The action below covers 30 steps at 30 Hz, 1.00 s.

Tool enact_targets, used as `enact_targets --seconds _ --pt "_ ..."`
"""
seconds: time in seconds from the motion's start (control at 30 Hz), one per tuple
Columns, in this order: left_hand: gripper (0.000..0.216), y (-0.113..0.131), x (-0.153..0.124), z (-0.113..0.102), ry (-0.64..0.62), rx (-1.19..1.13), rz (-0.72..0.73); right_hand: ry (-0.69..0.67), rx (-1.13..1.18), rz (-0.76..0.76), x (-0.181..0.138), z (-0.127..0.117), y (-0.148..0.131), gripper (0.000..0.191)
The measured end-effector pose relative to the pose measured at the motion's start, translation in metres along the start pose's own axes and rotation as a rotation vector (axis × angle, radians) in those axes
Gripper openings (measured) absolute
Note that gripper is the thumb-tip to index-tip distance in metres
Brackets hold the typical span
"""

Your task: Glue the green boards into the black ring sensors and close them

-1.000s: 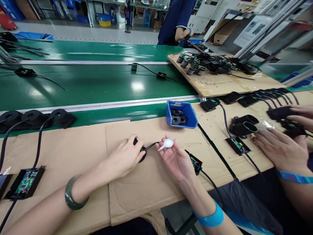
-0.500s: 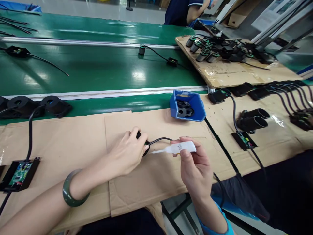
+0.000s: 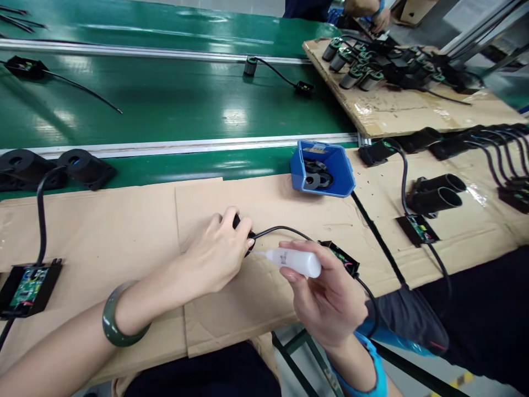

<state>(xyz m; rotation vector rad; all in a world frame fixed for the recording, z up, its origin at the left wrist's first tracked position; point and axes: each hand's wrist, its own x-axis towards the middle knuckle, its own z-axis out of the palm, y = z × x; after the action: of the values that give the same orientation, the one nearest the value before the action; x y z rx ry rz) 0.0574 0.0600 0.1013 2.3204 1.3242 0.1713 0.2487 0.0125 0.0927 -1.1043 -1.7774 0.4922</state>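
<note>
My left hand point(image 3: 217, 251) is wrapped over a black round housing point(image 3: 236, 221) on the cardboard point(image 3: 256, 309), hiding most of it. A black cable point(image 3: 281, 227) runs from the housing to an open black box with a green circuit board point(image 3: 341, 258), partly behind my right hand. My right hand point(image 3: 326, 292) grips a white squeeze bottle point(image 3: 300, 261) between thumb and fingers. The bottle lies nearly level, its thin nozzle pointing left at the housing's lower edge beside my left fingertips. Whether the tip touches the housing, I cannot tell.
A blue bin point(image 3: 343, 171) with black rings stands behind my hands. Black housings point(image 3: 85, 168) line the left; black tubes point(image 3: 436, 199) lie right. Farther back is a green belt point(image 3: 173, 105) and a board point(image 3: 388, 118) loaded with parts. A co-worker's hand point(image 3: 380, 21) is beyond it.
The bottle and my right hand have shifted slightly down and left, and the bottle's base has turned toward me. The circuit board box now shows behind my right hand. My left hand keeps its hold.
</note>
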Motion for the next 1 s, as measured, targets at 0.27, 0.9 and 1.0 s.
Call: enact_targets --seconds 0.27,0.9,1.0 --pt "0.028 0.001 0.001 -0.001 -0.009 0.086 0.058 -0.054 -0.135 -0.069 0.010 0.003 -0.010 0.029" --pt "0.023 0.005 0.003 -0.004 -0.011 0.163 0.054 -0.073 -0.248 -0.151 0.018 0.002 -0.015 0.027" --pt "0.020 0.003 0.002 -0.003 0.021 0.163 0.069 -0.062 -0.251 -0.181 0.020 0.002 -0.015 0.025"
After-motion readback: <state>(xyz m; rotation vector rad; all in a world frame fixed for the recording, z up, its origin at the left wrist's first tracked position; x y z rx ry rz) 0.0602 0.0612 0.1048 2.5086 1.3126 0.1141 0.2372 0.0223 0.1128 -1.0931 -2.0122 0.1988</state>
